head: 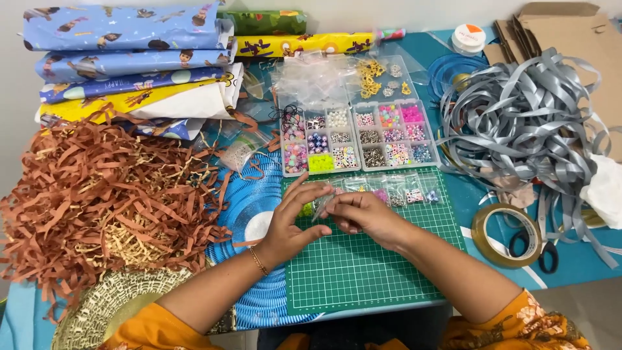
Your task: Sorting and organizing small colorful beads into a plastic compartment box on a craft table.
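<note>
Both hands meet over the far left part of a green cutting mat (369, 266). My left hand (291, 220) and my right hand (363, 214) pinch a small clear plastic bag (322, 206) between their fingertips. What the bag holds is too small to tell. A row of small filled clear bags (405, 192) lies along the mat's far edge, just beyond my right hand. Two clear compartment boxes of coloured beads (359, 139) stand behind that row.
A heap of brown paper shreds (97, 194) fills the left. Rolled wrapping paper (129, 58) lies far left. Tangled grey ribbon (525, 123) lies on the right, with a tape roll (502, 233), scissors (538, 249) and cardboard (570, 39). A blue ribbed mat (249, 207) lies under my left wrist.
</note>
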